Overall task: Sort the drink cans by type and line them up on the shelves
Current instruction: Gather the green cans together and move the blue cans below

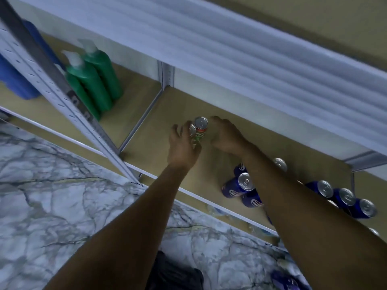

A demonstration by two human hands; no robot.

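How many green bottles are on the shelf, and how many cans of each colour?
Green bottles: 2
Green-and-red cans: 2
Blue cans: at least 7; the right arm hides part of the bunch
Total: at least 11

Seen from above: low shelf with tan board. Left hand wrapped around 2 upright green-and-red cans, standing touching each other. Right hand just beside them on the right, fingers curved, grip on a can not discernible. Cluster of blue cans farther right on the same board, partly hidden by the right forearm. 2 green pump bottles in the neighbouring bay. Marbled floor below.
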